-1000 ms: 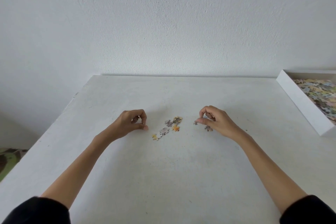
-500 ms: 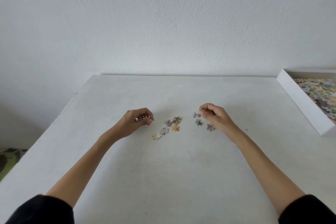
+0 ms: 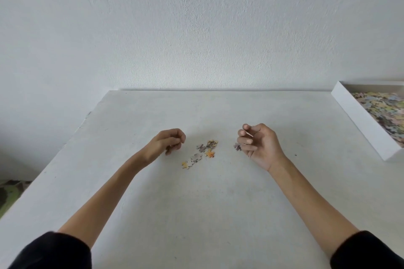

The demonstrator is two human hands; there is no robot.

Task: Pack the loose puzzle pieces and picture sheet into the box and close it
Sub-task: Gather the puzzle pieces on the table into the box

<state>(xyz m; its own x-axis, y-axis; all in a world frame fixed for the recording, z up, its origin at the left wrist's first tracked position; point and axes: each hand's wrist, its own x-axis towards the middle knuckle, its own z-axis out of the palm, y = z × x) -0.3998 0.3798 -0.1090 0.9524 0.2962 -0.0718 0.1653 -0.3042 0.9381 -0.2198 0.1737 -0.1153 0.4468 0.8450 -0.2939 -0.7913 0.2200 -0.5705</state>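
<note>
Pieces [image 3: 197, 157], five clumps, lie mid-frame between two hands: left hand [image 3: 169, 142] curls round one dark piece [image 3: 168, 150]; right hand [image 3: 259, 145] half-curled, hold unclear; one box [image 3: 367, 124] upper right.

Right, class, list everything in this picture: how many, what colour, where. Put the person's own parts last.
Table: one, white, lower half.
Wall: one, white, behind it.
Box: one, white, open, table's right edge, partly cut off.
Boxed pieces: many, pastel, inside the box.
Loose pieces: small cluster, grey and orange, mid-table.
Single piece: one, greyish purple, on the table right of the cluster.
Floor patch: one, green and dark, lower left.
Sleeves: two, black, bottom corners.
Left hand: one, curled, seemingly round a dark piece, left of the cluster.
Right hand: one, fingers curled, seemingly pinching a pale piece, beside the single piece.
</note>
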